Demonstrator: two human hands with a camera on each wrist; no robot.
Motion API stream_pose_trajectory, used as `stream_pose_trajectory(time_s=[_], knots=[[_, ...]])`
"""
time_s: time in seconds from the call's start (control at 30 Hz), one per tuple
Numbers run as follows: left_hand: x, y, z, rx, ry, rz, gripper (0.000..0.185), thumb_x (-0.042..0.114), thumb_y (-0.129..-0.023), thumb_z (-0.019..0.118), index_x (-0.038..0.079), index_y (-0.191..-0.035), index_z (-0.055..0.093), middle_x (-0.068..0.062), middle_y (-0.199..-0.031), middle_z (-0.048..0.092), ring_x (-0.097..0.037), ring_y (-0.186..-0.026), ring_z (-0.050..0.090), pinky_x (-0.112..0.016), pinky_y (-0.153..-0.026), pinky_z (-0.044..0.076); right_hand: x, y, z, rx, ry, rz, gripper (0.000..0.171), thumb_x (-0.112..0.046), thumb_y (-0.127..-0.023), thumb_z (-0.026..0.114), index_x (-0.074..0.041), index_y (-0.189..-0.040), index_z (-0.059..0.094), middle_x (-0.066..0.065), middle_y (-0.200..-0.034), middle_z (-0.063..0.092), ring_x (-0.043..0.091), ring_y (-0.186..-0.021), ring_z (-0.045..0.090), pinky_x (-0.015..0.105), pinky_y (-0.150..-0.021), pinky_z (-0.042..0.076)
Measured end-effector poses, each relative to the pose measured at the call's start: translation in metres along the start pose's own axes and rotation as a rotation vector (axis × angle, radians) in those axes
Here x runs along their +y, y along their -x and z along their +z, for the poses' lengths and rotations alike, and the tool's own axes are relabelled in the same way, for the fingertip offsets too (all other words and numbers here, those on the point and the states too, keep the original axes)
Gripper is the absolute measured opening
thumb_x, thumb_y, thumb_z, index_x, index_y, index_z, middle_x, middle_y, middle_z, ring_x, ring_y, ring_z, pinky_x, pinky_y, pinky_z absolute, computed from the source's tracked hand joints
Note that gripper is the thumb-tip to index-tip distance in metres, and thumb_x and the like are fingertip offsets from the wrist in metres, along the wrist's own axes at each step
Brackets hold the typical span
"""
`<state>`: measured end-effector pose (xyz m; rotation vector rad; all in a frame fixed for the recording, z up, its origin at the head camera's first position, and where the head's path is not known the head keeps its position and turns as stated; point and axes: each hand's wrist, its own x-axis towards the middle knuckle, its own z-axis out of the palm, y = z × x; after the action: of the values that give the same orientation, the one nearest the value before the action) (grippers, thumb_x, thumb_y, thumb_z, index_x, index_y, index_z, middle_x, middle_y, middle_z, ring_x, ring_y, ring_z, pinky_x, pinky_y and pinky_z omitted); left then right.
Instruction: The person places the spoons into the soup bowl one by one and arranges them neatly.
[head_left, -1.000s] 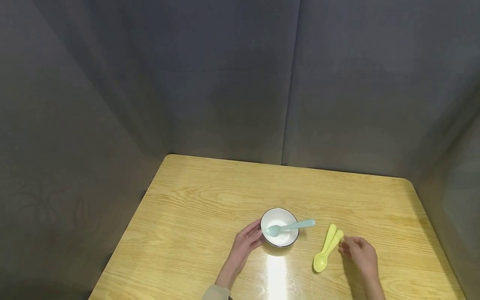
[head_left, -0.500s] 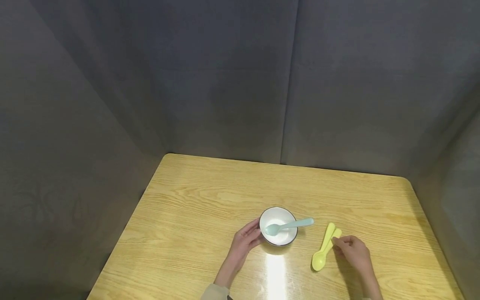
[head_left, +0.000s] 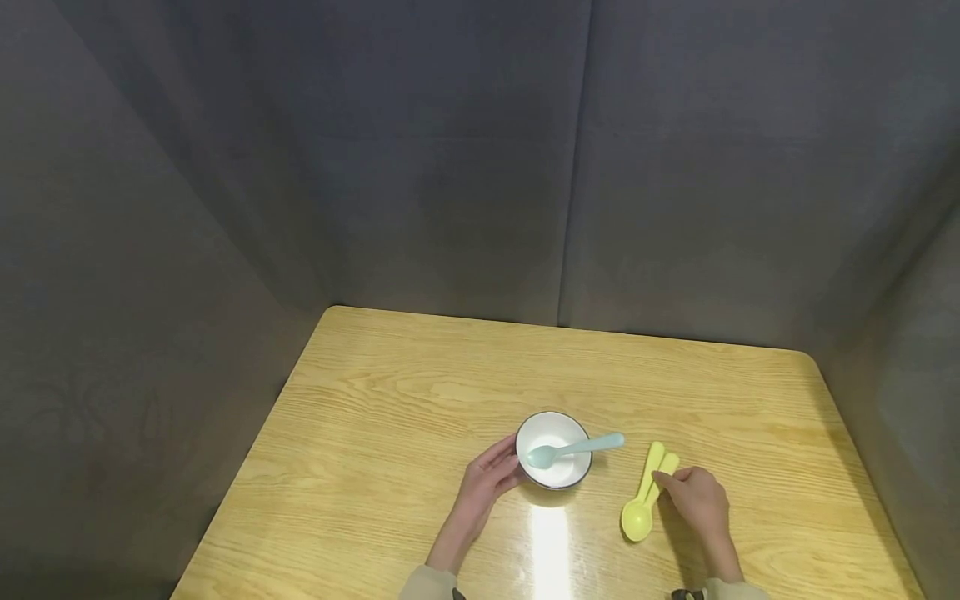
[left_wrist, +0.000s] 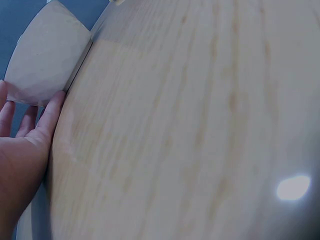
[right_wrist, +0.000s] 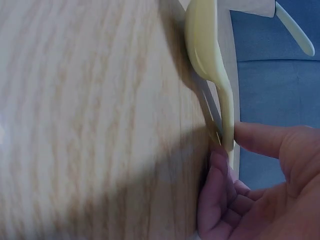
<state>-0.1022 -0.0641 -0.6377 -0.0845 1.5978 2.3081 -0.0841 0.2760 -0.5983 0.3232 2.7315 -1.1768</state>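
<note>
My left hand rests open-fingered against small white dark-rimmed bowl, mid wooden bench, steadying it; pale blue plastic spoon inside. My right hand pinches handles of yellow plastic spoons, right of bowl, flat on bench.

Far half of table: bare.
Near edge: bowl, spoons block the middle.
</note>
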Motion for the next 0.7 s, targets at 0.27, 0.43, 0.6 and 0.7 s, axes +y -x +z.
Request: stream_pose_trajectory(time_s=[0.27,0.43,0.6,0.7], knots=[[0.000,-0.001,0.000,0.000,0.002,-0.008,0.051,0.022,-0.105,0.064,0.005,-0.151,0.051,-0.019,-0.154,0.050,-0.031,-0.135,0.057,-0.035,-0.108,0.054,-0.003,0.002,-0.001,-0.002,0.007,0.050,0.033,-0.024,-0.098,0.065,-0.002,-0.074,0.062,-0.002,-0.059,0.050,0.013,-0.053,0.044,0.018,-0.046,0.038],[-0.001,-0.001,0.000,-0.004,0.005,-0.004,0.051,0.021,-0.104,0.065,0.004,-0.151,0.051,-0.020,-0.153,0.051,-0.031,-0.134,0.057,-0.035,-0.108,0.054,0.001,0.003,0.001,0.035,-0.029,0.094,0.034,-0.023,-0.098,0.062,0.008,-0.086,0.064,0.002,-0.062,0.055,0.014,-0.053,0.047,0.020,-0.046,0.039],[-0.001,0.000,0.000,-0.014,0.012,0.014,0.052,0.019,-0.104,0.065,0.002,-0.150,0.050,-0.021,-0.152,0.052,-0.032,-0.134,0.057,-0.035,-0.108,0.054,0.005,0.002,0.000,0.063,-0.062,0.120,0.041,-0.023,-0.100,0.062,0.018,-0.108,0.062,0.012,-0.080,0.067,0.018,-0.064,0.057,0.026,-0.054,0.049],[-0.001,0.000,0.000,-0.020,0.014,0.021,0.051,0.020,-0.104,0.065,0.002,-0.150,0.051,-0.021,-0.151,0.053,-0.032,-0.133,0.058,-0.036,-0.108,0.054,0.007,0.002,-0.004,0.046,-0.102,0.131,0.044,-0.025,-0.102,0.062,0.018,-0.110,0.060,0.018,-0.089,0.068,0.024,-0.074,0.062,0.029,-0.061,0.054]])
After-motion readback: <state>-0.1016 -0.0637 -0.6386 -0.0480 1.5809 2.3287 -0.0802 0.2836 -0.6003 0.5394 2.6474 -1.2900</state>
